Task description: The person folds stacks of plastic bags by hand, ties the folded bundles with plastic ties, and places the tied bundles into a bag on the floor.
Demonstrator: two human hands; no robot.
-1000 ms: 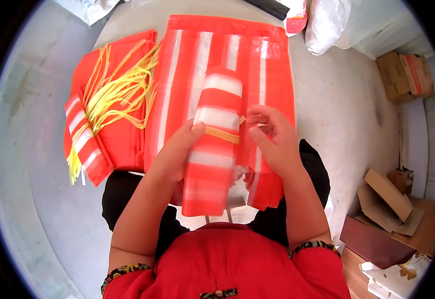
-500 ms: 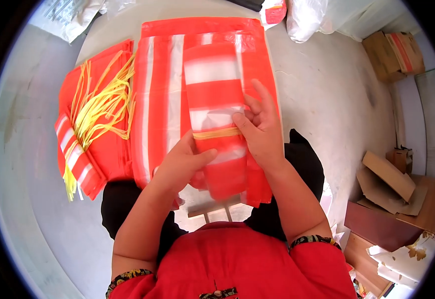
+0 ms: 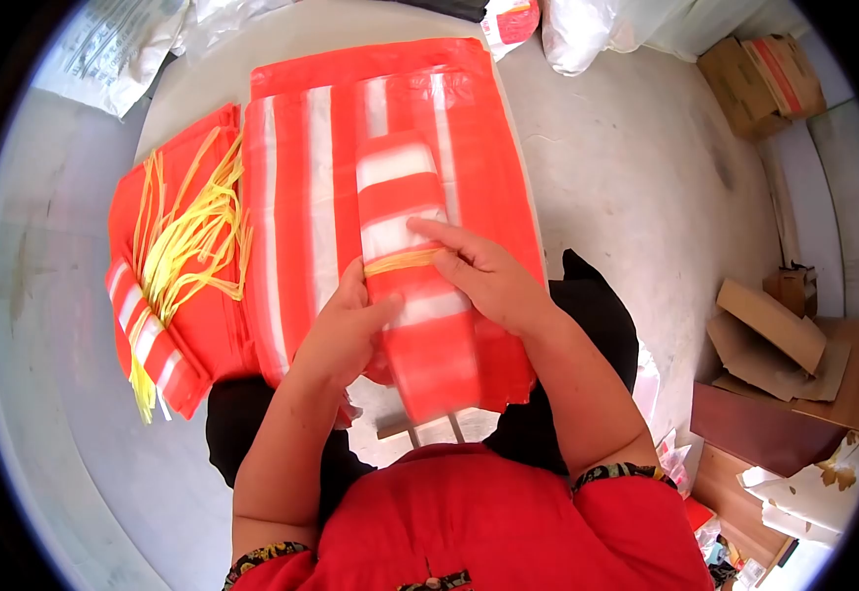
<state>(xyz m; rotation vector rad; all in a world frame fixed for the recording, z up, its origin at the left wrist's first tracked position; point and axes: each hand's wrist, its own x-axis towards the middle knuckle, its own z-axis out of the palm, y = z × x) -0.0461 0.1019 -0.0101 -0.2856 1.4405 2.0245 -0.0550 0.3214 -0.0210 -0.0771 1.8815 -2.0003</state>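
A folded red-and-white striped bundle [image 3: 412,197] is held over a large stack of red-and-white striped plastic sheets [image 3: 296,197]. A yellow tie [image 3: 400,262] runs round its middle. My left hand [image 3: 343,330] grips the bundle's left edge, thumb on top. On the right side, my right hand [image 3: 483,276] has its thumb at the tie and its index finger on the white stripe above. To the left, yellow strips [image 3: 193,246] lie on red folded sheets [image 3: 208,330], beside a smaller tied striped roll [image 3: 154,340].
White plastic bags [image 3: 582,34] are at the top, beyond the table [image 3: 252,44]. Cardboard boxes [image 3: 759,84] stand at the upper right. An opened carton [image 3: 769,340] rests on a brown box [image 3: 759,424] at the right.
The view has shifted, so the stacks appear further left. The bundle has tilted, its top now leaning left. My right hand has moved from beside the bundle onto it, at the tie.
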